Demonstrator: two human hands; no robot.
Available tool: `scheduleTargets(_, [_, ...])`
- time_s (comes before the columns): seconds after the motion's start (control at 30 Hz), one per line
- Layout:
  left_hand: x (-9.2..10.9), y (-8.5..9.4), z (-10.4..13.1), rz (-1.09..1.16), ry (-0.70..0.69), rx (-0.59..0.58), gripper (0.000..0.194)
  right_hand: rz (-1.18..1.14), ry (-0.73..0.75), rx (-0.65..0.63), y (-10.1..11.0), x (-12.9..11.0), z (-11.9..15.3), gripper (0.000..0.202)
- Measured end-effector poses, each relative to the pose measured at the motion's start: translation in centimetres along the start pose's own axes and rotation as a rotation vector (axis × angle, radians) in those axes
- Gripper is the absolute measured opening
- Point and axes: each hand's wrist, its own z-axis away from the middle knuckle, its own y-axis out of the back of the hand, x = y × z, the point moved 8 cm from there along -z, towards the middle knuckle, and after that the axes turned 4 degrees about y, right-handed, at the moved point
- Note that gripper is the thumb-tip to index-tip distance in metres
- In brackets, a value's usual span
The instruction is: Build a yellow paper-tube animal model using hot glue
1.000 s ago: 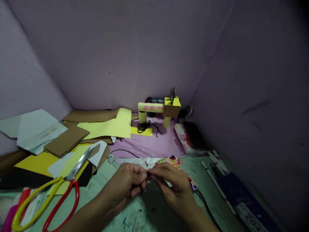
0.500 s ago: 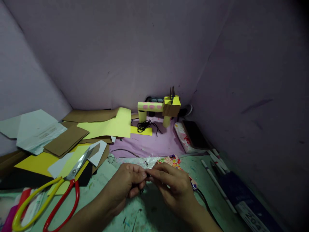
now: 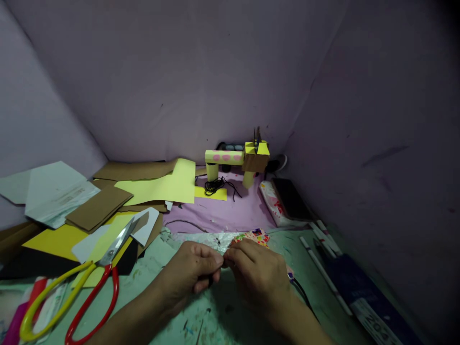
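Note:
My left hand (image 3: pixel 196 273) is closed, thumb and forefinger pinched together. A dark bit of black string (image 3: pixel 210 280) shows under its curled fingers. My right hand (image 3: pixel 257 273) pinches at the left fingertips, the two hands touching or nearly so; most of what lies between them is hidden. Just behind the right hand lies a colourful patterned piece (image 3: pixel 253 235), partly covered by it. Farther back a tangle of black string (image 3: pixel 215 186) rests on a yellow paper strip (image 3: pixel 201 193). Behind it stands a yellow paper animal figure (image 3: pixel 226 157) with pink spots and a brown box head.
Scissors (image 3: pixel 108 258) with yellow and red handles lie at left, on paper and cardboard pieces (image 3: pixel 100 207). Yellow paper (image 3: pixel 161 188) lies behind. At right are a phone (image 3: pixel 292 199) on a white pack, white pens (image 3: pixel 325 275) and a blue pouch (image 3: pixel 366 292). Fabric walls enclose the back and sides.
My right hand has turned and its fingers have curled in more against the left fingertips. The left hand has shifted slightly right. The dark strands under it show less now.

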Motion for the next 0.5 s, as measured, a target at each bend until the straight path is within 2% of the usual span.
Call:
scheduleTargets(0.17, [-0.1,0.2,0.0,-0.024,0.054,0.108,0.021,0.066,0.101,-0.048,-0.6,-0.6,-0.2,0.036])
scheduleTargets(0.3, [1.1,0.0,0.4,-0.056,-0.008,0.151,0.019,0.026,0.069,-0.071,-0.4,-0.2,-0.3,0.033])
scheduleTargets(0.37, [1.6,0.2,0.5,-0.058,-0.04,0.172,0.02,0.022,-0.074,-0.112,0.2,1.5,0.1,0.026])
scheduleTargets(0.4, [1.7,0.4,0.6,-0.053,-0.043,0.182,0.02,0.052,-0.2,-0.162,0.6,3.0,0.6,0.022])
scheduleTargets(0.5, [2.1,1.5,0.6,-0.01,-0.058,0.212,0.024,0.213,-0.672,-0.443,1.4,8.1,4.0,0.027])
